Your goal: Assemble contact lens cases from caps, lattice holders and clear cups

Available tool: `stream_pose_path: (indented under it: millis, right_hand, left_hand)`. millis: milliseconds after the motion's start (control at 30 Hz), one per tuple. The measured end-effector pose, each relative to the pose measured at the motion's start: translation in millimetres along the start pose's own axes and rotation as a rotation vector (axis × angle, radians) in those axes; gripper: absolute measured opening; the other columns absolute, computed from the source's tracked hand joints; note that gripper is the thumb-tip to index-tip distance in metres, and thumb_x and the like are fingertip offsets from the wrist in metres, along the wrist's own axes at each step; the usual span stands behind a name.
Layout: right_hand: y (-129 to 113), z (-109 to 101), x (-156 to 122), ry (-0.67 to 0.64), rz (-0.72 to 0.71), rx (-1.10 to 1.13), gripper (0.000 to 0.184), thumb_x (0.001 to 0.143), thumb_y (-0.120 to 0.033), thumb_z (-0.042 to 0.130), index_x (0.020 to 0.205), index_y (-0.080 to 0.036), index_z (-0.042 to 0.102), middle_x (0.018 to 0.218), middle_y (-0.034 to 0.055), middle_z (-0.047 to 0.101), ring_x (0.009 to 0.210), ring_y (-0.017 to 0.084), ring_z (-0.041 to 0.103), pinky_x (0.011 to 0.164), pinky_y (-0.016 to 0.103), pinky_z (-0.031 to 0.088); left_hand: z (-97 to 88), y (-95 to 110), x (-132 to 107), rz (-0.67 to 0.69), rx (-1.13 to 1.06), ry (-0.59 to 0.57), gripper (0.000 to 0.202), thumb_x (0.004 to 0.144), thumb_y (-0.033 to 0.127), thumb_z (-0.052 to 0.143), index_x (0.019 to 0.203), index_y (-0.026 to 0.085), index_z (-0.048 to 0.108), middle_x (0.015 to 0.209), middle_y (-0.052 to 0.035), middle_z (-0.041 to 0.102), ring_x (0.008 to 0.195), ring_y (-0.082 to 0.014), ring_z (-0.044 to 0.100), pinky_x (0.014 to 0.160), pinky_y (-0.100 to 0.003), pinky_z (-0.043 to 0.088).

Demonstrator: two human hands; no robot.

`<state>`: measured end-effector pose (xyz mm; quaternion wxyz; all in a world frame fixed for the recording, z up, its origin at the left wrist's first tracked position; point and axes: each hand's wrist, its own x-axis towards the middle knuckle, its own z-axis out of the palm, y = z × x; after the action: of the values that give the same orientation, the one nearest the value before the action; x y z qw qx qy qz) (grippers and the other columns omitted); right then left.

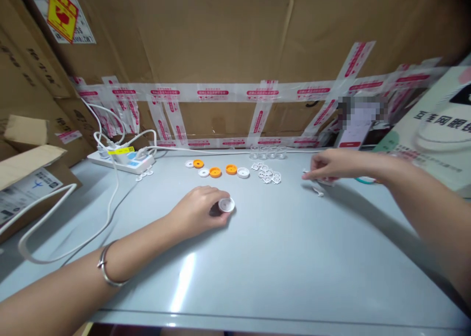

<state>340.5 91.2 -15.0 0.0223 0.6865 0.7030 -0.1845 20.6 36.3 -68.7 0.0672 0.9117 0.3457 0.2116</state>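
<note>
Grey tabletop (279,257): left fingers (220,221) pinch a hollow white cup (227,205); whether right fingers (312,173) pinch is unclear.

taped carton (221,32) far side, power strip (128,162) and white cables (109,213) left, opened box (29,164) left, phone (355,125) far right, pale printed panel (434,135) right

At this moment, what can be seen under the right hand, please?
Small white pieces show on the gray table along the near edge of the right hand. What the palm and curled fingers cover cannot be seen.
</note>
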Motion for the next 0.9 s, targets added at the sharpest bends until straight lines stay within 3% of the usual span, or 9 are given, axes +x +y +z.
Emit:
stream_pose_path:
  millis: [167,300,400,467,533,633,767,900]
  right_hand:
    - [5.0,13.4,0.2,-0.212,0.077,0.094,0.023,0.061,-0.033,0.069,0.058,-0.02,0.05,0.056,0.0022,0.061,0.049,0.014,0.054,0.05,0.028,0.04]
    - [9.5,17.8,5.0,-0.211,0.018,0.082,0.011,0.061,-0.019,0.063,0.062,-0.02,0.052,0.055,-0.0004,0.061,0.048,0.014,0.056,0.049,0.027,0.041]
    - [3.4,12.5,2.9,-0.163,-0.069,0.133,0.011,0.058,-0.018,0.064,0.064,-0.019,0.055,0.056,-0.0011,0.061,0.047,0.013,0.056,0.049,0.027,0.041]
    - [-12.0,9.6,-2.5,-0.065,-0.177,0.341,0.016,0.059,-0.025,0.068,0.069,-0.019,0.057,0.059,-0.0003,0.063,0.051,0.014,0.059,0.05,0.027,0.044]
    - [-35.8,11.3,-10.7,0.073,-0.279,0.689,0.025,0.06,-0.031,0.072,0.077,-0.019,0.057,0.065,0.0007,0.065,0.059,0.014,0.062,0.057,0.027,0.048]
    - [-76.5,24.7,-26.4,0.152,-0.392,1.117,0.033,0.059,-0.036,0.076,0.08,-0.019,0.056,0.064,-0.0008,0.066,0.061,0.014,0.064,0.064,0.029,0.05]
    - [-117.0,51.0,-48.3,0.024,-0.427,1.322,0.034,0.061,-0.036,0.076,0.085,-0.02,0.057,0.063,-0.0023,0.069,0.06,0.013,0.065,0.067,0.031,0.05]
    - [-137.4,66.6,-65.6,-0.086,-0.439,1.422,0.033,0.063,-0.034,0.075,0.085,-0.019,0.056,0.06,-0.002,0.069,0.058,0.013,0.064,0.069,0.032,0.05]
  left_hand:
    - [-1.6,-0.8,-0.9,0.015,0.019,-0.014,0.016,0.077,0.024,0.052,0.085,0.017,0.064,0.075,-0.0056,0.067,0.068,-0.0186,0.06,0.066,-0.032,0.047]
    - [-2.8,0.3,-1.3,0.013,0.038,-0.035,0.017,0.078,0.025,0.052,0.088,0.017,0.064,0.073,-0.0054,0.067,0.068,-0.0186,0.061,0.067,-0.032,0.048]
    - [-2.0,-0.5,-2.6,0.013,0.038,-0.019,0.023,0.078,0.027,0.054,0.097,0.016,0.063,0.078,-0.0071,0.068,0.072,-0.0197,0.063,0.069,-0.033,0.049]
    - [-1.5,-1.7,-3.5,0.03,0.016,0.039,0.032,0.078,0.029,0.057,0.106,0.014,0.059,0.092,-0.011,0.068,0.082,-0.0221,0.064,0.074,-0.035,0.05]
    - [-2.0,-2.2,-4.0,0.044,-0.024,0.127,0.041,0.077,0.031,0.061,0.112,0.012,0.055,0.108,-0.0151,0.064,0.096,-0.0243,0.061,0.083,-0.039,0.049]
    - [-4.8,0.6,-3.8,0.052,-0.14,0.254,0.044,0.077,0.03,0.064,0.116,0.015,0.052,0.114,-0.0146,0.06,0.099,-0.0216,0.059,0.086,-0.039,0.048]
    - [-10.8,10.1,-3.4,0.094,-0.313,0.412,0.047,0.074,0.026,0.068,0.118,0.02,0.051,0.103,-0.0092,0.064,0.088,-0.0172,0.06,0.077,-0.033,0.05]
    - [-15.5,19.5,-4.3,0.133,-0.399,0.501,0.042,0.074,0.022,0.069,0.114,0.022,0.055,0.097,-0.0064,0.066,0.082,-0.0156,0.06,0.075,-0.032,0.05]
